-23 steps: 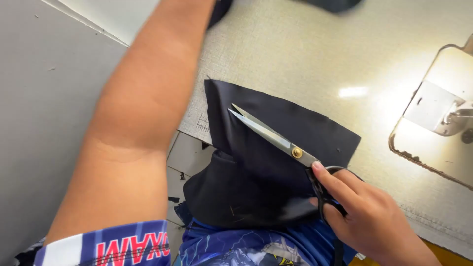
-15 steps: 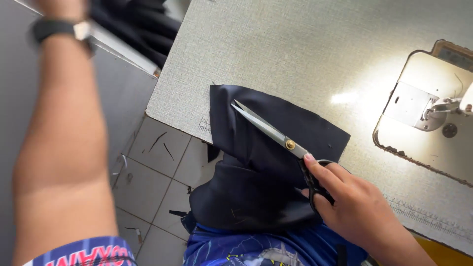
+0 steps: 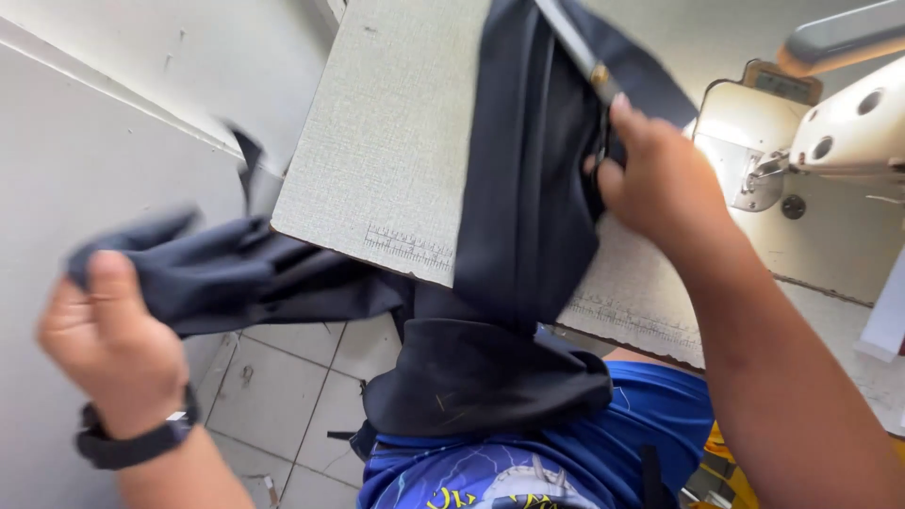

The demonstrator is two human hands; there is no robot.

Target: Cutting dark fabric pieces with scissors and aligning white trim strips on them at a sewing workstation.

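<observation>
The left hand (image 3: 111,344) is closed around a bunched end of dark navy fabric (image 3: 528,217), off the tabletop's (image 3: 386,141) left edge. The rest of the cloth drapes across the tabletop into the lap. The right hand (image 3: 660,179) grips scissors (image 3: 589,61) over it. Judging by this, holding the cloth taut and flat would help a clean cut

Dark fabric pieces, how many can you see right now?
2: one dark piece gripped in the left hand off the table's left edge, another draped over the table into the lap. They may connect, hidden.
</observation>
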